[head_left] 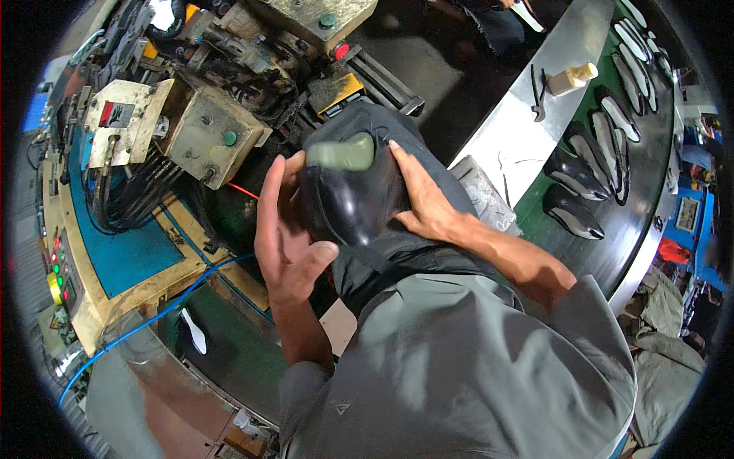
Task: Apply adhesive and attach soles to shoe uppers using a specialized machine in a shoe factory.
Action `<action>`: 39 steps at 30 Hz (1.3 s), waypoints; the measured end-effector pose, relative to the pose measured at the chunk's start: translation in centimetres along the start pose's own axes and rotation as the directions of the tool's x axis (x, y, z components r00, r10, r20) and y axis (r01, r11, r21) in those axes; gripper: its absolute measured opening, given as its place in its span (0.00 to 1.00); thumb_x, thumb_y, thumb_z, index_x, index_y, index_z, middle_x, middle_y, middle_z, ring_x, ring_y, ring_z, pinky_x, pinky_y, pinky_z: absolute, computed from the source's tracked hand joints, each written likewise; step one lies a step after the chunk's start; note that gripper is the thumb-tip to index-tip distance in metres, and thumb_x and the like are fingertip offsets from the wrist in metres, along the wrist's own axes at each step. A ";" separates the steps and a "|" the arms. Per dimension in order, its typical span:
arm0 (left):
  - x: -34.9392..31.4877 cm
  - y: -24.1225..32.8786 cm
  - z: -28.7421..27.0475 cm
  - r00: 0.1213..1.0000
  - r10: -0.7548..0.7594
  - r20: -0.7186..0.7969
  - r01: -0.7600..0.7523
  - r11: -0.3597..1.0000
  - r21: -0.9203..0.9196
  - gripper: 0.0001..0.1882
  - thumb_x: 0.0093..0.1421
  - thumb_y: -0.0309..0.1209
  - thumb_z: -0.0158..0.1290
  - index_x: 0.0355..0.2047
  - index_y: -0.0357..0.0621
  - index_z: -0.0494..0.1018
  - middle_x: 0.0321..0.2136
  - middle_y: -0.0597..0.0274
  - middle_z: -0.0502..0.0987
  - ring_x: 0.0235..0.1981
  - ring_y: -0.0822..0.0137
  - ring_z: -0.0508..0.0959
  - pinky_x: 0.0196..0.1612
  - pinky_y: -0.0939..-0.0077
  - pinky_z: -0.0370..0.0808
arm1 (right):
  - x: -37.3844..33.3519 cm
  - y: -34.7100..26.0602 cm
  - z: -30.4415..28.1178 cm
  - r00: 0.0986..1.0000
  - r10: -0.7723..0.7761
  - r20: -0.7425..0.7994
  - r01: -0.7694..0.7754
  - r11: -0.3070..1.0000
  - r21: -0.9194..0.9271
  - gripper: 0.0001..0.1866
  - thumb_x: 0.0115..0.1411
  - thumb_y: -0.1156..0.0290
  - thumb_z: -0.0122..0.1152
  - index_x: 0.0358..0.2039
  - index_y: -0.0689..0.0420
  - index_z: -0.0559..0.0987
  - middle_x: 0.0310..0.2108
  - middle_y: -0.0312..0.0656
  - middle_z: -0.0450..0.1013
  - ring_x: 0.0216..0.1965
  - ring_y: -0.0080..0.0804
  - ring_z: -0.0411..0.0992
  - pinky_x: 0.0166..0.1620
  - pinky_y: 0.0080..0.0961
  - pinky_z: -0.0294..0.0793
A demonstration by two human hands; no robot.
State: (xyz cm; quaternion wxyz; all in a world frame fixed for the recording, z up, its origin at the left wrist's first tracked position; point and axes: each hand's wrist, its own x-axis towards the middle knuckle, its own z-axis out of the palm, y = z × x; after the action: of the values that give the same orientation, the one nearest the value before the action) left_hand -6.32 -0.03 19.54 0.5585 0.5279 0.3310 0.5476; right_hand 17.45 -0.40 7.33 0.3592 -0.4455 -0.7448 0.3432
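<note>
A glossy black shoe upper (pixel 348 208) sits on a pale green shoe last (pixel 342 154) in front of my lap, its toe pointing back toward me. The last's top is smeared by motion. My left hand (pixel 288 243) cups the left side, thumb near the toe and some fingers partly hidden behind the shoe. Against the right side lies my right hand (pixel 430 203), its fingers stretched along the upper toward the heel and its thumb lower down. The shoe is held between both hands. Dark cloth (pixel 451 205) covers my legs beneath it.
Machinery with a beige control box (pixel 208 138) and hoses stands at the left. A blue hose (pixel 164 310) crosses below it, near a white sole-shaped piece (pixel 193 332). On the right, a green conveyor (pixel 547 222) carries several black shoes, beside a bottle (pixel 572 79) and pincers (pixel 538 99).
</note>
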 end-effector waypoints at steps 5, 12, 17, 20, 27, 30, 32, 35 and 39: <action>0.0 -3.0 2.1 0.994 -0.077 -0.074 0.105 0.834 0.541 0.50 0.47 0.22 0.70 0.72 0.39 0.65 0.69 0.48 0.72 0.71 0.52 0.71 0.75 0.58 0.65 | 0.6 6.7 3.3 0.978 -0.202 -0.051 0.203 0.979 0.018 0.70 0.40 0.81 0.80 0.80 0.63 0.46 0.70 0.65 0.58 0.68 0.70 0.62 0.71 0.58 0.63; -0.5 -4.6 4.2 0.980 -0.033 -0.198 0.142 0.811 0.567 0.40 0.48 0.22 0.67 0.65 0.41 0.71 0.62 0.51 0.77 0.65 0.52 0.76 0.72 0.58 0.68 | -0.2 8.4 3.8 0.964 -0.249 -0.095 0.247 0.969 -0.029 0.67 0.40 0.82 0.77 0.79 0.62 0.48 0.70 0.64 0.59 0.69 0.70 0.61 0.72 0.59 0.62; -0.4 -4.6 4.7 0.982 -0.023 -0.187 0.130 0.802 0.583 0.39 0.47 0.22 0.68 0.63 0.41 0.72 0.62 0.51 0.77 0.65 0.51 0.76 0.72 0.58 0.68 | -0.4 9.1 3.9 0.942 -0.292 -0.165 0.299 0.954 0.017 0.66 0.42 0.81 0.76 0.79 0.63 0.48 0.70 0.64 0.59 0.69 0.70 0.61 0.72 0.58 0.62; 0.8 -5.0 2.9 0.997 -0.041 -0.072 0.071 0.880 0.470 0.51 0.47 0.25 0.71 0.72 0.44 0.61 0.70 0.49 0.66 0.72 0.53 0.67 0.76 0.56 0.63 | -0.2 8.0 2.9 0.968 -0.202 -0.152 0.201 0.979 -0.023 0.67 0.41 0.80 0.78 0.79 0.64 0.48 0.69 0.64 0.61 0.69 0.69 0.62 0.73 0.55 0.62; -1.1 -13.2 -0.6 0.874 -0.377 -0.307 0.295 0.913 -0.281 0.29 0.78 0.38 0.53 0.72 0.34 0.63 0.64 0.52 0.75 0.62 0.58 0.77 0.68 0.60 0.73 | 2.6 1.6 -0.9 0.919 0.262 0.293 -0.377 0.798 0.470 0.54 0.68 0.50 0.72 0.80 0.63 0.51 0.76 0.64 0.58 0.78 0.50 0.58 0.78 0.44 0.56; -1.7 -15.7 -1.2 0.806 -0.518 -0.287 0.427 0.844 -0.323 0.26 0.81 0.38 0.46 0.71 0.33 0.64 0.63 0.51 0.76 0.60 0.59 0.79 0.66 0.61 0.75 | -1.1 5.1 -6.1 0.884 0.440 0.160 -0.458 0.882 0.110 0.38 0.68 0.56 0.70 0.74 0.56 0.69 0.74 0.53 0.66 0.74 0.50 0.65 0.75 0.47 0.63; -2.2 -17.8 -1.4 0.775 -0.579 -0.251 0.492 0.804 -0.334 0.25 0.80 0.35 0.46 0.71 0.32 0.65 0.62 0.50 0.76 0.62 0.57 0.78 0.66 0.61 0.75 | -7.7 13.1 -7.0 0.866 0.491 -0.100 -0.487 0.778 -0.396 0.43 0.66 0.56 0.72 0.75 0.60 0.65 0.74 0.67 0.58 0.76 0.66 0.56 0.75 0.52 0.60; -2.1 -19.8 -3.3 0.684 -0.711 -0.162 0.607 0.678 -0.413 0.25 0.76 0.29 0.47 0.70 0.34 0.65 0.61 0.49 0.76 0.64 0.54 0.77 0.69 0.52 0.73 | -16.4 18.7 -8.5 0.761 0.616 -0.206 -0.563 0.467 -0.682 0.47 0.64 0.41 0.69 0.74 0.56 0.65 0.75 0.67 0.56 0.77 0.68 0.52 0.77 0.57 0.52; 0.1 -16.7 -4.0 0.614 -0.789 0.029 0.725 0.548 -0.417 0.30 0.65 0.19 0.47 0.69 0.33 0.67 0.61 0.48 0.77 0.63 0.52 0.78 0.67 0.50 0.75 | -17.9 20.5 -9.3 0.823 0.525 -0.217 -0.492 0.468 -0.734 0.41 0.61 0.58 0.73 0.72 0.55 0.69 0.71 0.56 0.65 0.72 0.57 0.61 0.73 0.53 0.60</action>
State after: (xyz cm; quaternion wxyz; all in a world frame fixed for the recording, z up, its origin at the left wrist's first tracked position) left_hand -5.71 3.63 2.83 0.8037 0.1645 0.4547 0.3468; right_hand 39.98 -7.44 -9.10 0.0034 -0.7475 -0.6575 0.0950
